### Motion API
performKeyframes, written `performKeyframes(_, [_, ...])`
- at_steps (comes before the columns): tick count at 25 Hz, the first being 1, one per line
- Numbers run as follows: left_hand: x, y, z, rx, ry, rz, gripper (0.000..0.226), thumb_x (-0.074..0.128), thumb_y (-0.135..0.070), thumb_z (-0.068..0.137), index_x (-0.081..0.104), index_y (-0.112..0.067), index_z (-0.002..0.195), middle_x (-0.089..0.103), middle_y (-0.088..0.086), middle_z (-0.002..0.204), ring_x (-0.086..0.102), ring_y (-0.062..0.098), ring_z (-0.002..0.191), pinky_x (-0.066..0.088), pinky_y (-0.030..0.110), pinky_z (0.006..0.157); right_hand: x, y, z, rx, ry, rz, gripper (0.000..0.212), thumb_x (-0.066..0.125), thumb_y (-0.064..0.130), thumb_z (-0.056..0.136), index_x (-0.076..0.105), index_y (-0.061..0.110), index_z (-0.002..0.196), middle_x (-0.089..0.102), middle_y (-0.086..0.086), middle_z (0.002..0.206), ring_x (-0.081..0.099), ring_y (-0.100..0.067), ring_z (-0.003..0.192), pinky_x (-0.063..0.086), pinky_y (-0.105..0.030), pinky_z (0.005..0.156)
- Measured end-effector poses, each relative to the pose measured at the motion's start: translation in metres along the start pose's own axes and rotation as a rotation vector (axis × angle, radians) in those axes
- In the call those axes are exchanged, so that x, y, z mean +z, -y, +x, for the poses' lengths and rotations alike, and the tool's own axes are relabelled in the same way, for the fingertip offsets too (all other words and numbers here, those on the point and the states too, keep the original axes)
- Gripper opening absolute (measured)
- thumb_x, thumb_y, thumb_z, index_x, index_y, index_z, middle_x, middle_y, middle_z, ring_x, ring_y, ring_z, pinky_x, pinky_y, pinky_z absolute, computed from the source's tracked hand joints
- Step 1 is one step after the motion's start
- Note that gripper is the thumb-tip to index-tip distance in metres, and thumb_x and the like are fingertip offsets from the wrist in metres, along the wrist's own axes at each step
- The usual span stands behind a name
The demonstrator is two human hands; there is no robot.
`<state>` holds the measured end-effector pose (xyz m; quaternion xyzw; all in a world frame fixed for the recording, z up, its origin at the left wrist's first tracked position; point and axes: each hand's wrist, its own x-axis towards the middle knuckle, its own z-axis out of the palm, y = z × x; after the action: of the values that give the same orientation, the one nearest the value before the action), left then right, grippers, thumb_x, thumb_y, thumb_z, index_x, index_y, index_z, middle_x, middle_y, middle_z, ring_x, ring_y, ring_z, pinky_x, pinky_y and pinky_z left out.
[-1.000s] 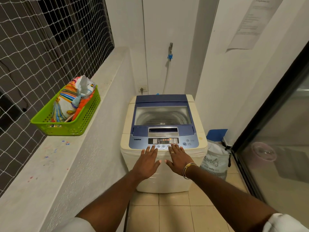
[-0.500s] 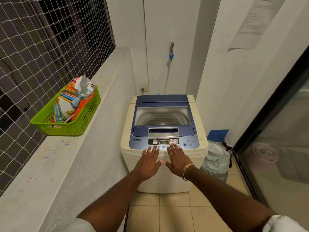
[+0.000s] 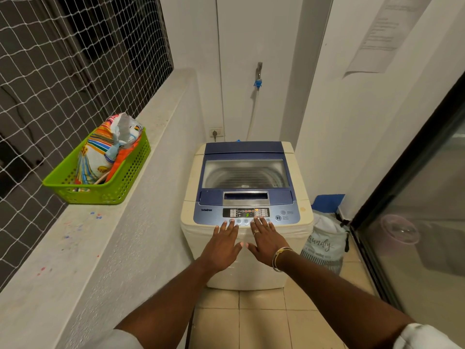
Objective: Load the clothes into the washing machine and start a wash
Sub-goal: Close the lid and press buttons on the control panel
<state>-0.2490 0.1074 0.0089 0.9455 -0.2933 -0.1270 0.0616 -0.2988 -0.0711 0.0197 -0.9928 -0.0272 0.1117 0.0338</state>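
One washing machine (image 3: 247,197) — lid shut, left hand (image 3: 222,244), right hand (image 3: 266,241), both flat, fingers spread — one green basket (image 3: 100,177)

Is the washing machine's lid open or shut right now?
Shut. The lid lies flat on the washing machine, its window covering the drum.

Even indoor light, sharp focus, wide-angle bending edges, faint glass reflections.

White walls (image 3: 264,34) close in a narrow space floored with beige tiles (image 3: 261,321). Left of the hands, a pale speckled ledge (image 3: 83,250) runs under a window covered by white netting (image 3: 63,59). To their right stands a dark-framed glass door (image 3: 417,212), with a paper notice (image 3: 385,34) on the wall above
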Motion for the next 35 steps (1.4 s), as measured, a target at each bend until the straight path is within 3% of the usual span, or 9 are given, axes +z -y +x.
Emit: performKeyframes(35, [0.0, 0.01, 0.019, 0.034, 0.013, 0.007, 0.066, 0.026, -0.051, 0.104, 0.009, -0.018, 0.158, 0.004, 0.003, 0.166, 0.002, 0.024, 0.153, 0.002, 0.041, 0.122, 0.006, -0.002, 0.026, -0.026, 0.031, -0.011, 0.074, 0.029, 0.055, 0.099, 0.005, 0.012, 0.155, -0.001, -0.009, 0.163, -0.006, -0.027, 0.15, 0.004, -0.049, 0.121])
